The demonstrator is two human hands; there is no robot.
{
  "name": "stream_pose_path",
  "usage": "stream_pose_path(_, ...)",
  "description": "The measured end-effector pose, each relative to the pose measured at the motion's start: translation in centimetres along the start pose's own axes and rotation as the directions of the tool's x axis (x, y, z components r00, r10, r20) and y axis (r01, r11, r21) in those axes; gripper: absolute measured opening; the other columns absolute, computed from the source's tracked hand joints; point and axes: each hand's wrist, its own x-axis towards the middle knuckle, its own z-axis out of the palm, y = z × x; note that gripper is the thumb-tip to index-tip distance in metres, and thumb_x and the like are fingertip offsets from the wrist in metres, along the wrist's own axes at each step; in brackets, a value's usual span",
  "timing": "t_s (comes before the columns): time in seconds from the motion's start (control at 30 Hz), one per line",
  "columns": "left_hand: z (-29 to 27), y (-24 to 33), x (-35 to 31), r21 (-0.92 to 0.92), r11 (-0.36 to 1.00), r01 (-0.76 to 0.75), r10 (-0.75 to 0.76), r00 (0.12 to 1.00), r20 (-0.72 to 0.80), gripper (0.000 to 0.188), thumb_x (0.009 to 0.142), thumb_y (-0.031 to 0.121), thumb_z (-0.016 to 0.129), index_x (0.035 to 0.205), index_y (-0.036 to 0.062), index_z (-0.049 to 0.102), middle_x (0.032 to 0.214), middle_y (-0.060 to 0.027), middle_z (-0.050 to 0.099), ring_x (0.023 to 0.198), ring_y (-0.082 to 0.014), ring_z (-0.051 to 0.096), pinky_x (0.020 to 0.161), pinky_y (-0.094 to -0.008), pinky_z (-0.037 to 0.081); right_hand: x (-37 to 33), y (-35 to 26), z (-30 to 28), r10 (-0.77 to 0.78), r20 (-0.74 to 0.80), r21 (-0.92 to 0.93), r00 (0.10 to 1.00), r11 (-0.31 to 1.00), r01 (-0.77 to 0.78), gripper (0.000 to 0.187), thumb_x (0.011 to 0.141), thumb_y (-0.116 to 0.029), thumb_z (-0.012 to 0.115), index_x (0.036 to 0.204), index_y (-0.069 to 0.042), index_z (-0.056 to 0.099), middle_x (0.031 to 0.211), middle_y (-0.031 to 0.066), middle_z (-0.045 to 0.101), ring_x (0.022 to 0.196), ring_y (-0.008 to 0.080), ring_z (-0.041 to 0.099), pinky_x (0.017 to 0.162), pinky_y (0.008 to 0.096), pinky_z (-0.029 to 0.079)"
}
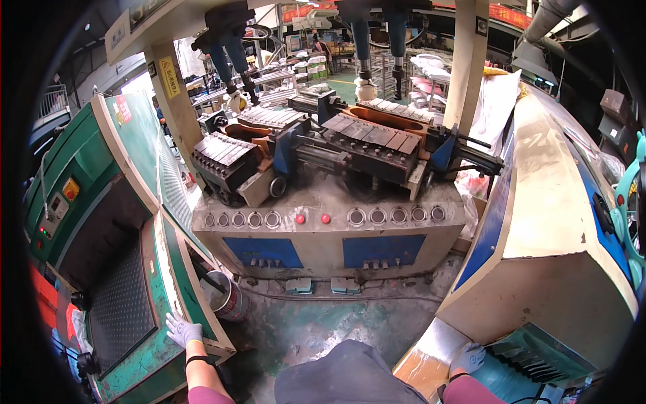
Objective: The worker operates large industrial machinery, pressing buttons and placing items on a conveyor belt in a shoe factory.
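Observation:
My left hand [184,330], in a pale work glove, lies with fingers spread on the frame edge of a green machine [163,286] at the left. This machine has a dark dotted mat [121,306] in its opening. At the lower right my right hand [468,357], gloved too, rests with fingers extended beside the opening of a cream machine [531,299]. Near its fingertips are a dark slatted flap [538,353] and a teal surface [508,378]. A bare metal and brown ledge [431,357] runs alongside. I see nothing held in either hand.
Ahead stands a press-like machine with clamping fixtures [373,135], round gauges [377,215], red buttons [300,219] and blue panels [383,251]. Foot pedals [345,286] and a cable lie on the floor. A bucket [229,296] stands by the green machine. Racks [431,71] fill the back.

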Motion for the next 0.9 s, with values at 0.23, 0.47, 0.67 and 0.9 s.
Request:
stream_pose_path(0.23,-0.3,-1.0,-0.2,-0.015,1.000,0.020,-0.020,0.999,-0.027,0.100,0.069,0.023,0.073,0.154,0.0217,0.021,0.161,-0.0062,0.022,0.149,-0.0245,0.022,0.119,-0.0483,0.021,-0.1,-0.7,-0.2,-0.072,0.010,-0.029,0.997,0.997,0.073,0.059,0.104,-0.047,0.029,0.142,-0.004,0.042,0.148,0.0133,0.044,0.139,0.0287,0.038,0.110,0.0513,0.032)
stream_pose_path(0.47,-0.9,0.2,-0.4,-0.069,0.997,-0.033,0.032,0.999,-0.021,0.094,0.073,0.027,0.072,0.153,0.0191,0.023,0.161,-0.0067,0.024,0.149,-0.0257,0.021,0.119,-0.0472,0.017,2.3,0.8,3.1,0.031,-0.136,0.108,0.990,0.994,-0.016,0.061,0.100,-0.047,0.039,0.137,-0.001,0.048,0.143,0.0197,0.047,0.135,0.0327,0.041,0.105,0.0496,0.037)
stream_pose_path(0.67,-1.6,-2.8,0.7,-0.132,0.983,-0.128,0.136,0.989,0.054,0.103,0.074,0.043,0.067,0.156,0.0102,0.015,0.163,-0.0127,0.013,0.152,-0.0288,0.010,0.121,-0.0489,0.007,1.4,2.9,0.3,-0.310,0.102,0.169,0.945,0.942,0.291,0.089,0.093,-0.071,0.029,0.137,0.005,0.044,0.133,0.0352,0.047,0.122,0.0487,0.046,0.105,0.0562,0.037)
stream_pose_path(0.9,-0.9,-3.1,0.5,-0.168,0.976,-0.141,0.145,0.989,0.012,0.084,0.084,0.034,0.053,0.156,0.0094,0.018,0.163,-0.0128,0.014,0.152,-0.0284,0.010,0.121,-0.0499,0.001,-1.3,1.3,-2.5,-0.178,0.455,0.020,0.872,0.982,0.190,0.106,0.090,-0.076,0.022,0.150,0.011,0.013,0.158,0.0300,0.010,0.148,0.0423,0.009,0.119,0.0526,0.010)
